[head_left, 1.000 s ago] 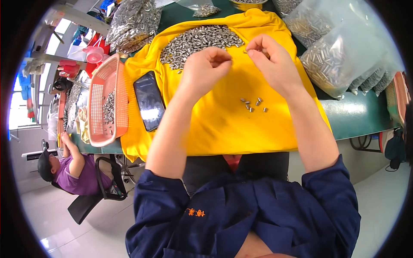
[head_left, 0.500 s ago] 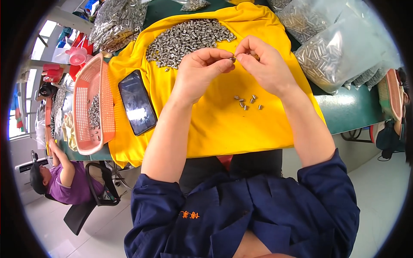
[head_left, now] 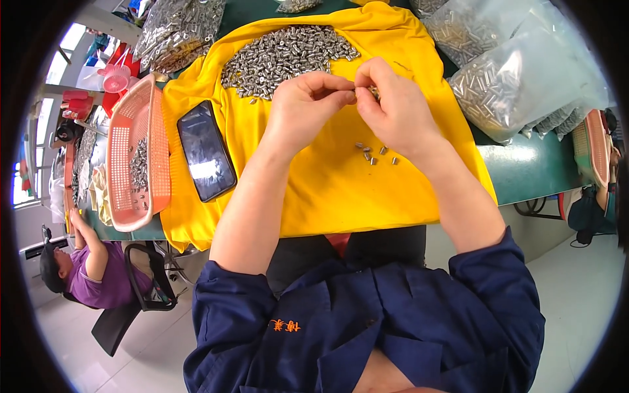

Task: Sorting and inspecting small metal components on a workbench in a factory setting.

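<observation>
My left hand [head_left: 303, 108] and my right hand [head_left: 395, 108] meet above the yellow cloth [head_left: 314, 196], fingertips pinched closely together. Between the left thumb and forefinger is a small metal part, now almost wholly covered by the fingers. The right thumb and forefinger close at the same spot; something small and brass-coloured shows within the curl of that hand, too little to name. Beyond the hands lies a large heap of short metal cylinders [head_left: 282, 59]. Several loose cylinders [head_left: 373, 161] rest on the cloth nearer to me, below the right hand.
Left of my forearm lies a black phone [head_left: 206, 152], beside a pink plastic basket [head_left: 160, 150] holding more metal parts. Clear bags of metal pieces [head_left: 488, 98] crowd the right of the green table [head_left: 531, 171]. Another bag [head_left: 180, 33] stands far left. A person in purple [head_left: 105, 278] sits at left.
The fingertips have drawn closer around the small metal part, which showed more before. My right hand has turned and shifted slightly left. The whole view has moved a little.
</observation>
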A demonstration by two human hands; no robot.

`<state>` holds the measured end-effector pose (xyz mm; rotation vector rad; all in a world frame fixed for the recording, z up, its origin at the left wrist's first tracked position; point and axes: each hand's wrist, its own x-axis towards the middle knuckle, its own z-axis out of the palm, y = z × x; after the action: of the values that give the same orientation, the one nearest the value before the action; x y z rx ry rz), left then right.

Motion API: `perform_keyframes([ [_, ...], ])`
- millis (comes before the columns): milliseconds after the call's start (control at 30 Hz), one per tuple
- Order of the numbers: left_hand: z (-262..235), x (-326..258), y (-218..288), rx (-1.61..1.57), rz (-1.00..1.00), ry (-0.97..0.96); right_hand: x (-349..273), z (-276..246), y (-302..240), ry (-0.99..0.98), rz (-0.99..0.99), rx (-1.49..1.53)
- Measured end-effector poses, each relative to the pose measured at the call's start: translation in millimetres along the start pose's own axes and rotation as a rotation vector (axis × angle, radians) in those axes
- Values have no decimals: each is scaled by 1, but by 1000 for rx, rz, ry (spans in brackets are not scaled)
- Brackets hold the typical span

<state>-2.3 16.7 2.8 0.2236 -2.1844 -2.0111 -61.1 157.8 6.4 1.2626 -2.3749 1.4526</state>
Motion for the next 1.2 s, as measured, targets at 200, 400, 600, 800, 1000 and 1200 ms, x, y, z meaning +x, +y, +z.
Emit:
perform_keyframes([
  [200,-10,7,-4,-112,18,55,6,-10,12,16,344,571],
  [400,-6,3,-6,-7,11,22,7,-9,8,-3,322,555],
  [600,-9,2,-5,-405,-71,-6,6,-11,4,-48,304,576],
  [800,-5,0,-3,-633,-140,-106,7,-11,2,-66,288,637],
  [1000,-1,-2,-3,-628,-131,-109,5,-10,1,-72,213,553],
  [1200,1,-1,-3,-382,-42,-46,3,-11,-5,-39,25,142],
])
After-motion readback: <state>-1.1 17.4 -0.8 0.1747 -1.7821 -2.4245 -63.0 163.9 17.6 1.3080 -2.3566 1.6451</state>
